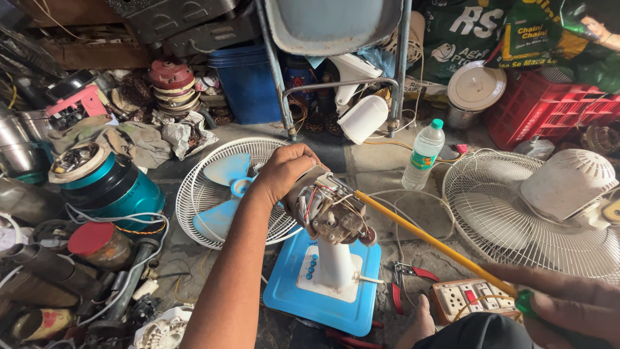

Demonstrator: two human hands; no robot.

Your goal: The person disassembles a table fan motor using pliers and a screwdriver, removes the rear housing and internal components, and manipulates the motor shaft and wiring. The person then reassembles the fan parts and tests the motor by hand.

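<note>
Over the blue fan base (321, 294) | I see my left hand (284, 169) clamped round the bare motor (326, 210) | right hand (568, 304) gripping yellow screwdriver (429, 240), shaft slanting up-left into motor | green sacks (491, 29) top right.

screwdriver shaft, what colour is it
Yellow; the screwdriver shaft shows clearly in the head view, running from the fan motor to the right hand.

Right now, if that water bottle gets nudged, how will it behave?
The water bottle stands tall and narrow, so it probably tips easily. It looks like thin clear plastic, likely light and squashy. On its side, the round body would likely roll toward the fan guard.
</note>
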